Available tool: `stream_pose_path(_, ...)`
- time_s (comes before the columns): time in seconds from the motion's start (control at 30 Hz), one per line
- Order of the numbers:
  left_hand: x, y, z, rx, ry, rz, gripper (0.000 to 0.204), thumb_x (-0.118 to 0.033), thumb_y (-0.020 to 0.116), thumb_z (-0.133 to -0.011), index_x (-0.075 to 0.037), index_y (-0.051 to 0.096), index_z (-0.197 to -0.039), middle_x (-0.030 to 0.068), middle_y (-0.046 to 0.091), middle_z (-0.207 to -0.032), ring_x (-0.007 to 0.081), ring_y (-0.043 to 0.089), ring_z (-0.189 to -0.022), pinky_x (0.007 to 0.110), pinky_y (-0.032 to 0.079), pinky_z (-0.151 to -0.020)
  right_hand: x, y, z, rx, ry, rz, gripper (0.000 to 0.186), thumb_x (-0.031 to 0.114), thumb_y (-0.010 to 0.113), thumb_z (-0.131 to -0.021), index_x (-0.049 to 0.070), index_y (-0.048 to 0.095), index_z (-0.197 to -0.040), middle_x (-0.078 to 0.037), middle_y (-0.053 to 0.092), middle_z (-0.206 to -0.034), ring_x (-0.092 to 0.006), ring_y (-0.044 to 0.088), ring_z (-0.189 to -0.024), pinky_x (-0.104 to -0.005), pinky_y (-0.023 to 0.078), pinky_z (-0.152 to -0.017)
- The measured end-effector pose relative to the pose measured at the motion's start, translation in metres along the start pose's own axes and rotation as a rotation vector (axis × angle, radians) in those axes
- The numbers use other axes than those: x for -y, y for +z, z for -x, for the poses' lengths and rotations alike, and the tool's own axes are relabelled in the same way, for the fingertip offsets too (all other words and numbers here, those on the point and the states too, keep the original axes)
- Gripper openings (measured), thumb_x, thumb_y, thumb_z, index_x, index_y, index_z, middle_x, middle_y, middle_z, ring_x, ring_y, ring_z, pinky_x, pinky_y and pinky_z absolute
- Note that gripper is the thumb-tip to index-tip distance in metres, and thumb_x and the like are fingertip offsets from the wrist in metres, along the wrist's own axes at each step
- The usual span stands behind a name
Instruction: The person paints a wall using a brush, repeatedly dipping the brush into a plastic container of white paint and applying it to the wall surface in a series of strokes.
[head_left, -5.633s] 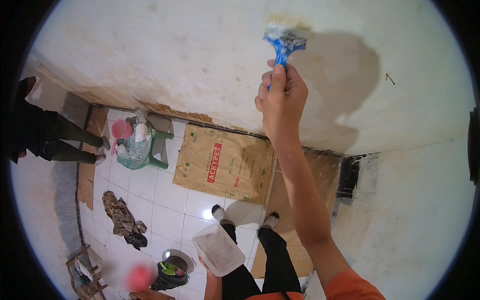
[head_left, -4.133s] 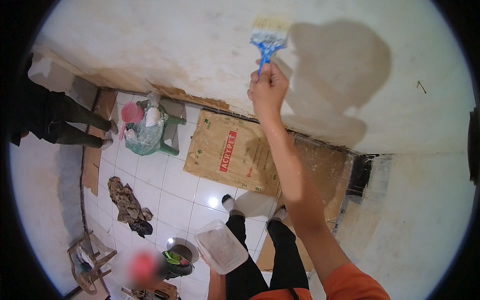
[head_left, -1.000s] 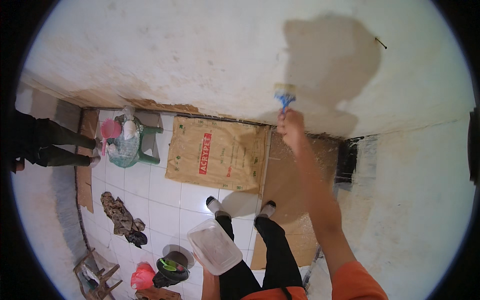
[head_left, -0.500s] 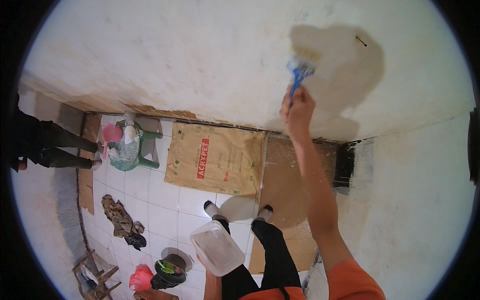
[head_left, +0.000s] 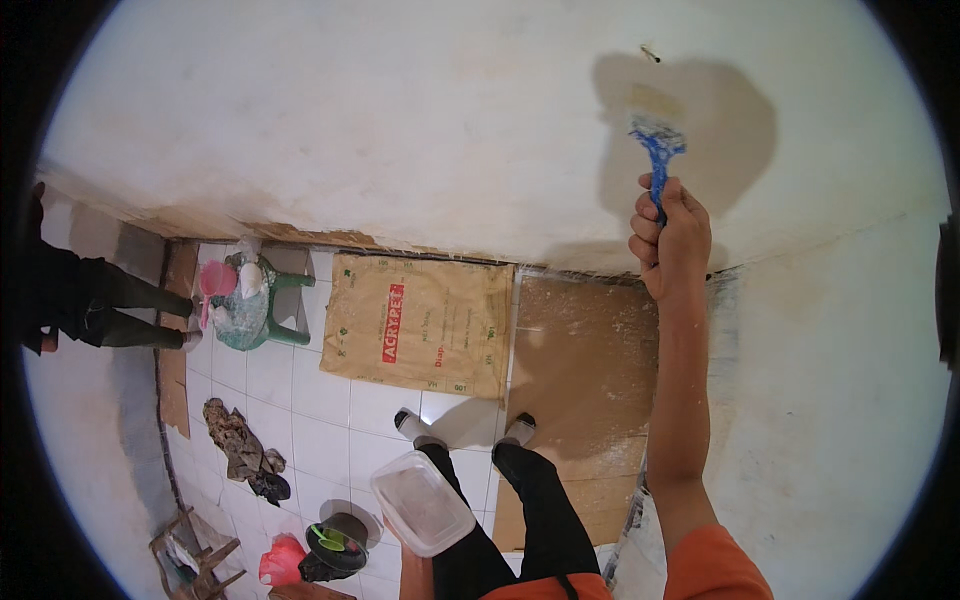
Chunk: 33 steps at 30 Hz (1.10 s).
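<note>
My right hand (head_left: 672,235) is raised on an outstretched arm, its fingers wrapped round the handle of a blue paintbrush (head_left: 660,150). The pale bristles point up against the whitish wall (head_left: 400,120), and a broad shadow surrounds them. Whether the tips touch the surface is hard to make out. Low in front of my body, my left hand (head_left: 410,562) supports a translucent rectangular plastic container (head_left: 423,503). Most of that hand's fingers are hidden behind the container. A whitish film shows inside it.
A nail (head_left: 651,55) sticks out above the brush. Below the wall lie a brown paper sack (head_left: 420,325) and brown cardboard (head_left: 580,370). Farther left are a green stool (head_left: 262,310) bearing a pink dipper (head_left: 217,278), a crumpled cloth (head_left: 240,445), a black bucket (head_left: 338,540) and another person (head_left: 100,295).
My right hand has moved right with the paintbrush, which looks less blurred now. The view has shifted, bringing the nail above the brush. The container stays low in my left hand.
</note>
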<state>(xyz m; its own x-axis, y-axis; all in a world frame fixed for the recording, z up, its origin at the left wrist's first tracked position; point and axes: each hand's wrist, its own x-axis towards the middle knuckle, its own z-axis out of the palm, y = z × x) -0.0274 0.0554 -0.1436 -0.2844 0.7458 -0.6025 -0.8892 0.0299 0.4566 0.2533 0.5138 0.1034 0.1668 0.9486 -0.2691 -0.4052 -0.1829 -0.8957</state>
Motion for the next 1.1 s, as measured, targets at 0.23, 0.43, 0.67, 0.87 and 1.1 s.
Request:
stream_pose_path(0.23, 0.018, 0.018, -0.009, 0.048, -0.033, -0.027, 0.074, -0.061, 0.048, -0.088, -0.013, 0.038, -0.143, 0.0089, 0.051, -0.137, 0.03, 0.054, -0.119, 0.051, 0.046, -0.099, -0.135, -0.092, -0.093, -0.093, -0.291, 0.242, 0.033, 0.032, 0.039, -0.104, 0.008, 0.051, -0.086, 0.002, 0.043, -0.06, -0.0065, 0.035, -0.043, -0.023, 0.026, -0.037)
stream_pose_path(0.43, 0.024, 0.024, -0.004, 0.07, -0.042, -0.028, 0.075, -0.061, 0.05, -0.088, -0.013, 0.038, -0.144, 0.0087, 0.05, -0.137, 0.0296, 0.054, -0.119, 0.05, 0.046, -0.1, -0.214, -0.154, -0.098, -0.193, 0.414, 0.195, 0.029, 0.024, 0.037, -0.103, 0.008, 0.048, -0.082, 0.001, 0.044, -0.061, -0.0083, 0.035, -0.044, -0.0248, 0.025, -0.036)
stream_pose_path(0.67, 0.004, 0.042, 0.012, 0.15, -0.025, -0.012, 0.076, -0.062, 0.051, -0.087, -0.014, 0.037, -0.144, 0.0084, 0.05, -0.136, 0.0291, 0.054, -0.119, 0.05, 0.046, -0.1, -0.047, -0.113, -0.077, -0.078, 0.411, 0.109, 0.029, 0.024, 0.039, -0.103, 0.004, 0.048, -0.084, 0.001, 0.043, -0.063, -0.0072, 0.031, -0.044, -0.0234, 0.022, -0.036)
stream_pose_path(0.87, -0.02, 0.084, -0.002, 0.349, -0.037, 0.064, 0.077, -0.062, 0.052, -0.087, -0.014, 0.037, -0.144, 0.0082, 0.05, -0.136, 0.0287, 0.054, -0.119, 0.049, 0.045, -0.1, 0.141, -0.085, 0.078, 0.041, -0.107, 0.0, 0.028, 0.031, 0.043, -0.103, 0.005, 0.051, -0.094, 0.002, 0.043, -0.062, -0.0058, 0.031, -0.042, -0.0227, 0.022, -0.035)
stream_pose_path(1.1, -0.068, 0.151, 0.054, 0.513, 0.579, -1.032, 0.071, -0.056, 0.051, -0.09, -0.013, 0.035, -0.145, 0.0085, 0.049, -0.138, 0.0257, 0.051, -0.123, 0.044, 0.041, -0.106, 0.128, -0.101, 0.272, 0.172, -0.057, 0.101, 0.029, 0.029, 0.058, -0.095, 0.001, 0.06, -0.106, 0.0, 0.052, -0.067, -0.0079, 0.043, -0.045, -0.023, 0.032, -0.04)
